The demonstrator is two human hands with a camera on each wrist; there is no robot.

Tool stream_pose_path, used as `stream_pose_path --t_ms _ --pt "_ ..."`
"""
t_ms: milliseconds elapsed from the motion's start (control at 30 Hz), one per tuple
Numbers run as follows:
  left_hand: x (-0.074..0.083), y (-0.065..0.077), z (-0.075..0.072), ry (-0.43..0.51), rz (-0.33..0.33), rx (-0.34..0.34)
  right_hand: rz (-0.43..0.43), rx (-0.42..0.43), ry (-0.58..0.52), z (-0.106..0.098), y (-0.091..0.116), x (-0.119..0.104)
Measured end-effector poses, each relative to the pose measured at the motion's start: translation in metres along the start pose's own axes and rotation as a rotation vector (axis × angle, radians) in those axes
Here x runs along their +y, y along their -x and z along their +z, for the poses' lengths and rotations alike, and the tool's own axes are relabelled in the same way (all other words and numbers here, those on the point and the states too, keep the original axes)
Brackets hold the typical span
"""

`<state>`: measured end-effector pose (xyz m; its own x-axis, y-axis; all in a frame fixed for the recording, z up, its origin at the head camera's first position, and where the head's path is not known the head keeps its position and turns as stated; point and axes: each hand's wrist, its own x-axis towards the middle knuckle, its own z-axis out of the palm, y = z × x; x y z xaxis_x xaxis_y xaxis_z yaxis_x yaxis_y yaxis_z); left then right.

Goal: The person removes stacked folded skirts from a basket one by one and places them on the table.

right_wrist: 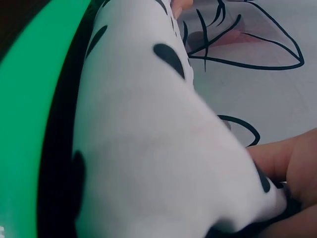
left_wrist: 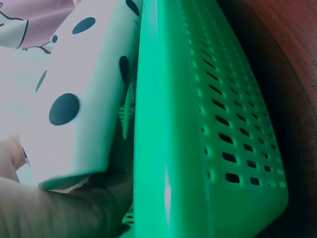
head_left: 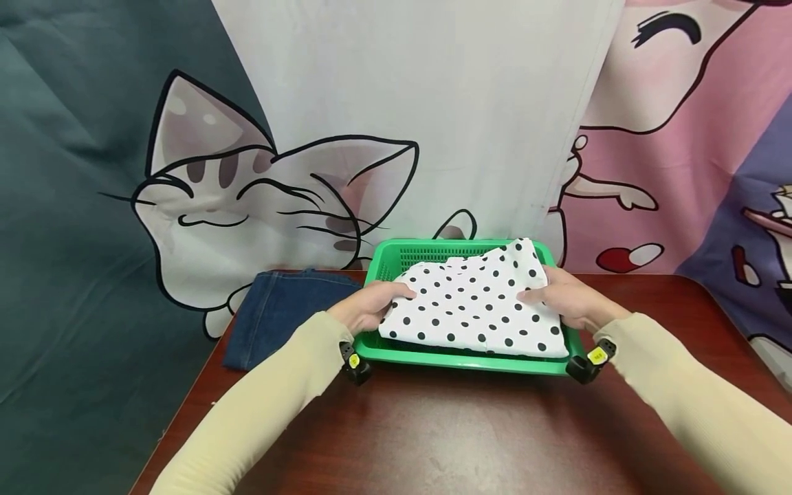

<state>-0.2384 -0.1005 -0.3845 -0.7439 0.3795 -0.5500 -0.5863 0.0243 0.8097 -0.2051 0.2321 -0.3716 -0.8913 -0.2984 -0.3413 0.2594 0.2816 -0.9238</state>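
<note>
A folded white cloth with black polka dots (head_left: 464,302) lies in or just above a green plastic basket (head_left: 458,360) on the table. My left hand (head_left: 369,304) grips the cloth's left end, thumb on top and the other fingers underneath. At the opposite end, my right hand (head_left: 566,299) pinches the cloth, whose far right corner is raised higher than the rest. In the left wrist view, the cloth's folded edge (left_wrist: 89,129) runs along the inner side of the basket's rim (left_wrist: 158,119). The right wrist view shows fingers (right_wrist: 272,158) at the fabric's bunched end.
Folded blue denim (head_left: 272,316) lies on the left of the reddish-brown table (head_left: 464,433), beside the basket. Behind the table hangs a cartoon-printed curtain (head_left: 433,89). A black wrist camera (head_left: 584,368) sits near the basket's front right corner.
</note>
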Motion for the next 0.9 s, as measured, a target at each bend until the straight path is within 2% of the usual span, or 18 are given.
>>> stream_pose_path --t_ms 333,500,633,733,900 --pt "-0.001 0.006 0.000 -0.129 0.123 0.077 -0.011 0.031 -0.031 -0.005 0.007 -0.002" --pt "-0.001 0.008 0.003 -0.145 0.160 0.137 -0.025 0.037 -0.031 -0.006 0.010 -0.004" --pt "-0.002 0.008 0.007 -0.165 0.225 0.177 -0.023 0.054 -0.037 -0.008 0.011 -0.005" --pt "-0.003 0.008 0.011 -0.150 0.260 0.194 -0.017 0.065 -0.035 -0.009 0.013 -0.006" --pt "-0.003 0.010 0.019 -0.115 0.279 0.198 -0.014 0.093 -0.009 -0.012 0.017 -0.006"
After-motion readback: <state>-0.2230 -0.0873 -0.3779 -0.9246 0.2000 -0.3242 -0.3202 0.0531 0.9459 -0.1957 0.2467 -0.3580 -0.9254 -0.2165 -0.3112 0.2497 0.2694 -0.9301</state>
